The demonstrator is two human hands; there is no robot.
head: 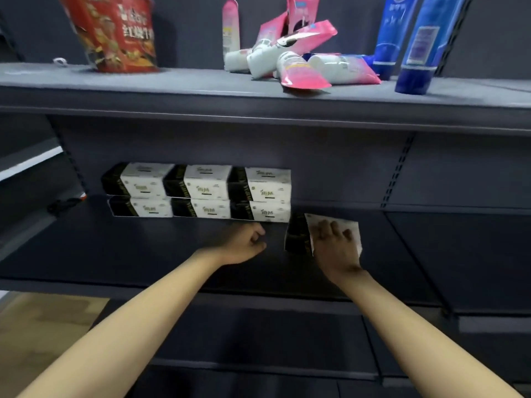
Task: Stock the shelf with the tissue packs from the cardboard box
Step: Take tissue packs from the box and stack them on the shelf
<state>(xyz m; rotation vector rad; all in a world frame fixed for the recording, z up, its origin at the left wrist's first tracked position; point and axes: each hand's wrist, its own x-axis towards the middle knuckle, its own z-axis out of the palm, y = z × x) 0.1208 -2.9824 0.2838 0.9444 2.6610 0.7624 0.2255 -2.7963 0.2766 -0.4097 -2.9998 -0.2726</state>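
Note:
Several black-and-white tissue packs [201, 193] stand in two stacked rows at the back of the dark middle shelf [143, 254]. One more tissue pack [298, 235] sits on the shelf just right of that stack. My right hand [334, 242] lies on top of this pack with fingers spread over its white face. My left hand [244, 244] hovers over the shelf in front of the stack, fingers curled, holding nothing. The cardboard box is not in view.
The upper shelf [172, 84] carries a red noodle cup [115, 33], a heap of pink-and-white tubes [298, 61] and blue tubes [413, 44]. A perforated upright [398, 168] divides the bay from the dark shelf section [459, 248] to the right. Lower shelves lie below.

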